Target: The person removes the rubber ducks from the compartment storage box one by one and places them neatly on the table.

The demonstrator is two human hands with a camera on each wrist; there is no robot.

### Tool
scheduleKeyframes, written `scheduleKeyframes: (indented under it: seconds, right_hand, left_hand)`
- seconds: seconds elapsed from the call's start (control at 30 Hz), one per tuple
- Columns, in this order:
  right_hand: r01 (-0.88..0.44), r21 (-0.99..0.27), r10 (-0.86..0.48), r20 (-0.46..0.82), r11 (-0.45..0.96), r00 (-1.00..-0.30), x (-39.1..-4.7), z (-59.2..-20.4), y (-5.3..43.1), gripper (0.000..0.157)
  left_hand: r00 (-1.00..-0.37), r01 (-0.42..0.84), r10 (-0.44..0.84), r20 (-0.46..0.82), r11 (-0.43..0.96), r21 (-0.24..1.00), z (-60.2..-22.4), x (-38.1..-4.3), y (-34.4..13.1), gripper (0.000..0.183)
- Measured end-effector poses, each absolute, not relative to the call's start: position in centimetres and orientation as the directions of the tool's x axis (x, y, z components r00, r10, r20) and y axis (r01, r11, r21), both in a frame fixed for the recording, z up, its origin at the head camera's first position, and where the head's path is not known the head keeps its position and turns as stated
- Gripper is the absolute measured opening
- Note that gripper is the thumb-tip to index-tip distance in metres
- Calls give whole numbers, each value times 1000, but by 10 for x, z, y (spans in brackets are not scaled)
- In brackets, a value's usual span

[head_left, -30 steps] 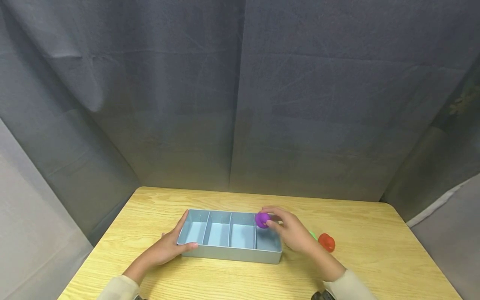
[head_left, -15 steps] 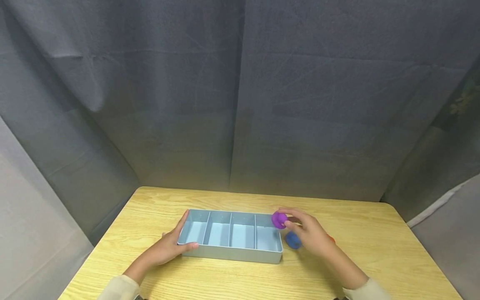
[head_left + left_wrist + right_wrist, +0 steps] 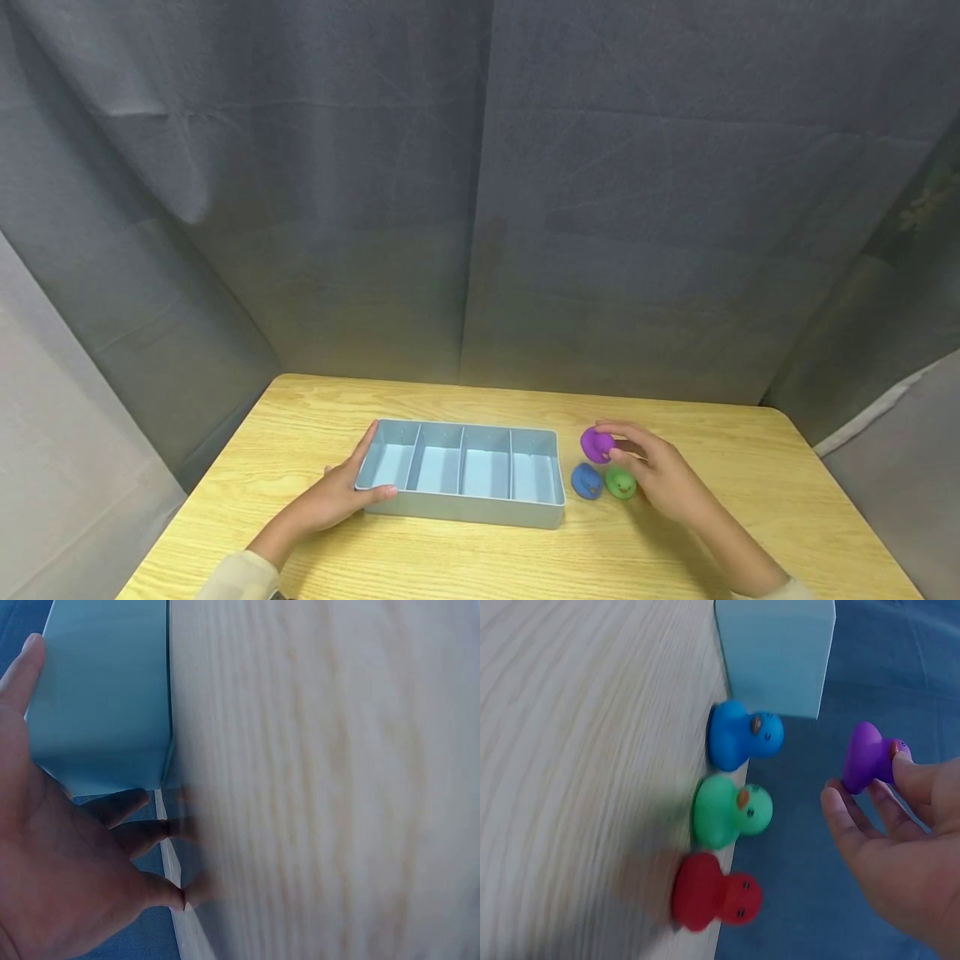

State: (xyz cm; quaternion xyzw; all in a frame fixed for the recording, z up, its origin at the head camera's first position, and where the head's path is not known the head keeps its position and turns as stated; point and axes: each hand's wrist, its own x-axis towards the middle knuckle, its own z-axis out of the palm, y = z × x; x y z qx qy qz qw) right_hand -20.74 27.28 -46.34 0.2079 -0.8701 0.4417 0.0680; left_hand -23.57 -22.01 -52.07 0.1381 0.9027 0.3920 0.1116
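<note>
In the head view my left hand holds the left end of a pale blue divided box, its thumb on the front wall and index finger along the left side. The left wrist view shows the other fingertips down at the wooden table. My right hand pinches a purple rubber duck between thumb and fingers, raised above the table to the right of the box. Below it stand a blue rubber duck and a green one. A red rubber duck shows in the right wrist view, hidden by my hand in the head view.
The box has several compartments in one row, with nothing in them. The light wooden table has rounded back corners. Dark grey cloth hangs behind it, and paler panels stand at both sides.
My right hand has moved right with the purple duck, from over the box's right compartment to beyond its end. The blue and green ducks have come into view; the red one is now covered.
</note>
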Motion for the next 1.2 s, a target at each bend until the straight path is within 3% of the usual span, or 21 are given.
scheduleKeyframes:
  seconds: [0.83, 1.2]
  right_hand:
    - [-423, -671, -249, 344, 609, -905, -188, -485, 367, 32]
    - [-370, -707, -263, 262, 603, -928, -187, -504, 396, 35]
  left_hand:
    - [-934, 163, 345, -94, 644, 747, -521, -236, -221, 109]
    - [-934, 160, 345, -97, 642, 750, -523, -236, -221, 109]
